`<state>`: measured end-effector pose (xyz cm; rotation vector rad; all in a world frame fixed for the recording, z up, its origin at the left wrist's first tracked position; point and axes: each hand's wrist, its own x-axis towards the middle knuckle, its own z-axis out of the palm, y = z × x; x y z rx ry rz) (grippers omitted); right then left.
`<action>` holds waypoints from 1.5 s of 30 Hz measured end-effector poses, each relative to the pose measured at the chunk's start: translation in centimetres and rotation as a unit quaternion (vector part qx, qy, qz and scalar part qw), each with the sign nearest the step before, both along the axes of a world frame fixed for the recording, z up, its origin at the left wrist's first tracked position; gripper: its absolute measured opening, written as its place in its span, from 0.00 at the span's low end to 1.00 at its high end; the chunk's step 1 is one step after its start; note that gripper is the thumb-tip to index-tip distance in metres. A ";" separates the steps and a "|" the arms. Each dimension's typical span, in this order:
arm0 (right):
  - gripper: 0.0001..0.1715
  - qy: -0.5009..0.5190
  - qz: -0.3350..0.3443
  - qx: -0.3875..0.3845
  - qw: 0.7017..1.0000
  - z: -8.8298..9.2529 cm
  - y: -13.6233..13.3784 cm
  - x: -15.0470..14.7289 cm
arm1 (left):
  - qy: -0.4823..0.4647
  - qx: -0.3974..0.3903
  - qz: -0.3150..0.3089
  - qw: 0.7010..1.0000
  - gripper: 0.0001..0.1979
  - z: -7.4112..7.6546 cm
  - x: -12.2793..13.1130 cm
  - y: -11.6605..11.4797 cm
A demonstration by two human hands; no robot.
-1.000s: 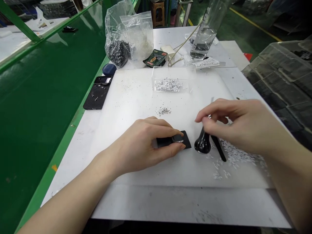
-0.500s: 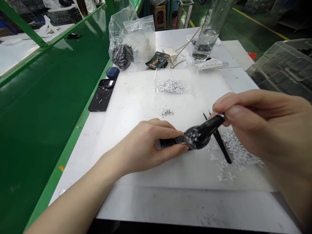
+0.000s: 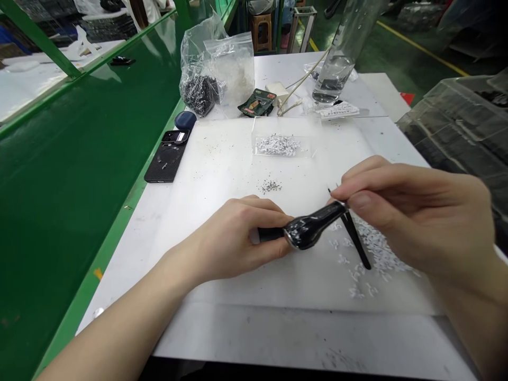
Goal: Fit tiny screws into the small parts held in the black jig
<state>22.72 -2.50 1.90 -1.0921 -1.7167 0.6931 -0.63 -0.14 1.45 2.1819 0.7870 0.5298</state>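
The left hand point(image 3: 234, 238) clenches a flat black piece point(image 3: 270, 235) at lower centre, while the right hand point(image 3: 413, 211) pinches the neck of a glossy black bulb point(image 3: 313, 227), its metal-rimmed wide end against that piece. A slipping pinch could drop the bulb onto the black tweezers point(image 3: 357, 243) and the scattered white bits point(image 3: 377, 248) just beside it, spreading them across the worktop point(image 3: 317, 338). Farther up sit a clear tray point(image 3: 277, 146) and, to its left, a carbon-pattern phone case point(image 3: 164, 164); neither blocks the hands.

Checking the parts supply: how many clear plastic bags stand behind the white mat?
2: a clear bag of dark parts on the left, and a zip bag of white parts right beside it.
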 end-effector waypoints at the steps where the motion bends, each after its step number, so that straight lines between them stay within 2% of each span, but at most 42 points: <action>1: 0.09 -0.015 0.006 -0.003 1.000 0.0 0.0 0.0 | 0.002 0.002 0.002 1.000 0.08 0.0 0.0 0.0; 4: 0.08 -0.013 -0.004 -0.009 1.000 0.2 0.2 -0.1 | 0.008 0.005 0.005 1.000 0.08 0.1 0.1 -0.1; 7: 0.06 0.011 -0.063 0.003 0.998 0.4 0.4 0.4 | 0.010 0.011 0.009 1.000 0.07 0.2 0.2 -0.1; 10: 0.05 -0.075 -0.088 0.007 0.993 0.4 1.0 1.5 | 0.019 -0.007 0.043 0.999 0.10 0.3 0.2 -0.2; 13: 0.06 -0.237 -0.015 -0.061 0.970 -0.2 1.7 2.2 | 0.006 -0.034 0.065 0.997 0.10 0.3 0.1 -0.4; 16: 0.10 -0.298 0.040 -0.110 0.947 -1.1 2.2 1.7 | -0.027 -0.042 0.059 0.997 0.03 0.2 0.2 -0.6; 19: 0.12 -0.310 0.051 -0.119 0.942 -1.4 2.3 0.9 | -0.050 -0.035 0.061 0.996 0.01 0.2 0.2 -0.7; 22: 0.17 -0.307 0.044 -0.129 0.942 -0.8 2.2 1.1 | -0.080 -0.033 0.064 0.994 0.01 0.3 0.0 -0.7; 26: 0.13 -0.317 0.089 -0.163 0.930 0.6 1.8 2.8 | -0.145 -0.038 0.075 0.986 0.03 0.6 -0.2 -0.6; 30: 0.04 -0.315 0.152 -0.181 0.919 0.9 1.7 3.8 | -0.184 -0.017 0.143 0.972 0.06 0.5 -0.2 -0.2; 33: 0.05 -0.301 0.180 -0.178 0.919 0.6 2.0 4.0 | -0.191 0.016 0.195 0.962 0.10 0.2 -0.2 0.2; 37: 0.07 -0.289 0.186 -0.174 0.923 0.3 2.6 4.2 | -0.249 0.101 0.217 0.939 0.06 0.0 -0.4 0.6; 40: 0.08 -0.282 0.182 -0.165 0.928 0.2 2.9 4.3 | -0.271 0.156 0.237 0.920 0.09 1.0 -0.6 0.8; 45: 0.06 -0.273 0.187 -0.147 0.932 -0.2 3.2 4.3 | -0.228 0.195 0.265 0.917 0.10 4.0 -0.7 2.0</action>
